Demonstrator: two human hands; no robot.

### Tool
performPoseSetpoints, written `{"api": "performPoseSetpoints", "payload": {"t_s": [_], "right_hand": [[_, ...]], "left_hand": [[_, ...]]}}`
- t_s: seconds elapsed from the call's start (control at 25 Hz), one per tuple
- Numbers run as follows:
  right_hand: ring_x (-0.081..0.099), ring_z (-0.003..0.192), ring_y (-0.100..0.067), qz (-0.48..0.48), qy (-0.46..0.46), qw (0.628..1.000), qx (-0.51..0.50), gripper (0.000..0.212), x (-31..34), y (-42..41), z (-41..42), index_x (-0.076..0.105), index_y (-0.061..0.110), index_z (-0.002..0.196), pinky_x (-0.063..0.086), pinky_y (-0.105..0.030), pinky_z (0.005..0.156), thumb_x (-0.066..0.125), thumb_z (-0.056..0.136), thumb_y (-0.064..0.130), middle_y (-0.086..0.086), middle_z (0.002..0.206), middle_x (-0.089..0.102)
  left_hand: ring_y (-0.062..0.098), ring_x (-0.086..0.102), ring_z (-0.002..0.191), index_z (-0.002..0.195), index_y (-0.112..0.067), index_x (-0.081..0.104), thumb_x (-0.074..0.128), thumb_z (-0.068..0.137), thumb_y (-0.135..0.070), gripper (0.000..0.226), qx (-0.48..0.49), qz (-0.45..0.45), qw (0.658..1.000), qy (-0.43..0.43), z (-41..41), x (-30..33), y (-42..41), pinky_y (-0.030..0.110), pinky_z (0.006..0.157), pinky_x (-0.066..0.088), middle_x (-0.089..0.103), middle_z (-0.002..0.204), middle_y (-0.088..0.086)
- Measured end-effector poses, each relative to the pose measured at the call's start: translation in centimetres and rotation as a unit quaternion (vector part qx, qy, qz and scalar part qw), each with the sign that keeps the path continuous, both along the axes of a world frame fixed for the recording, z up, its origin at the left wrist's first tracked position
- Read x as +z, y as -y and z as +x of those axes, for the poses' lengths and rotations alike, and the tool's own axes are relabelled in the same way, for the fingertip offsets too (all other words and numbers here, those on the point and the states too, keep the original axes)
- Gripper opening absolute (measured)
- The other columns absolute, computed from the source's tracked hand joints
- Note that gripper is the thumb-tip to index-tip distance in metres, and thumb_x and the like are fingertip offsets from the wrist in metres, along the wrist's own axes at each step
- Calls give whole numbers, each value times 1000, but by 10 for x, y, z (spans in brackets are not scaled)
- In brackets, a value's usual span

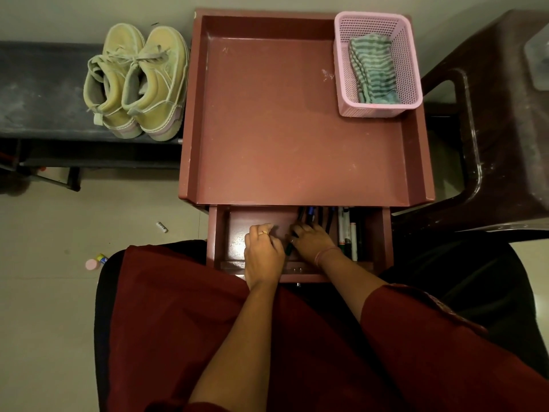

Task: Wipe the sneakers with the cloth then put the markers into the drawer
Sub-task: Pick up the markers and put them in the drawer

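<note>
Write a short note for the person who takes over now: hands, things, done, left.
Left hand lies in the open drawer, fingers curled; whether it holds anything is hidden.
Right hand grips a dark marker in the drawer.
Other markers lie on the drawer's right side.
Cloth is in the pink basket; sneakers stand on the bench.
Left: release the marker. Wiping cannot be judged.

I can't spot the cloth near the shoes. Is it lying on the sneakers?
No, the cloth lies in the pink basket on the table top, apart from the sneakers on the bench.
</note>
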State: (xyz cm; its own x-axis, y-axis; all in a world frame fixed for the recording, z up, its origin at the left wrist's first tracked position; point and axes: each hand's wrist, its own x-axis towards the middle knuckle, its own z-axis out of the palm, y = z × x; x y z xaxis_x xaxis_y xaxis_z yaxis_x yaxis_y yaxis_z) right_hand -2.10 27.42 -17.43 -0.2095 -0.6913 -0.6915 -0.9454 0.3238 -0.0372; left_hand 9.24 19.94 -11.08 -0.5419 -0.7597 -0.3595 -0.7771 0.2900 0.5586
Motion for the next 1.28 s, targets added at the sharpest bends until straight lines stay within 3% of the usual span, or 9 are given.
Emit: {"api": "performPoseSetpoints", "payload": {"t_s": [0.24,0.56,1.04,1.28], "right_hand": [[-2,147,-24,74,4,996,52,51,5,-29,-15,13,26,152,2,-50,116,26,102,21,-3,160,-5],[-12,146,-25,147,4,987,64,61,15,-50,-29,-6,27,151,-1,-53,115,27,101,15,2,158,-17],[-11,146,-23,171,16,982,79,65,19,-56,-36,-8,24,151,8,-52,117,26,99,5,6,158,-18],[-4,147,-21,89,94,991,-25,77,36,-58,-45,0,24,152,23,-42,116,33,91,-9,7,159,-9]], "left_hand": [[21,49,107,114,-13,60,44,92,-10,28,2,-3,1000,-9,1,1,-1,38,84,48,53,114,4],[22,48,106,113,-12,62,44,92,-9,28,0,-8,1000,-9,2,2,-1,33,82,42,52,114,6],[23,49,107,114,-12,61,44,92,-9,28,-2,-8,1000,-9,2,1,-2,35,82,44,51,115,7],[24,49,107,114,-9,61,44,92,-7,28,3,-5,1000,-23,3,-1,-1,36,83,44,51,116,9]]}}
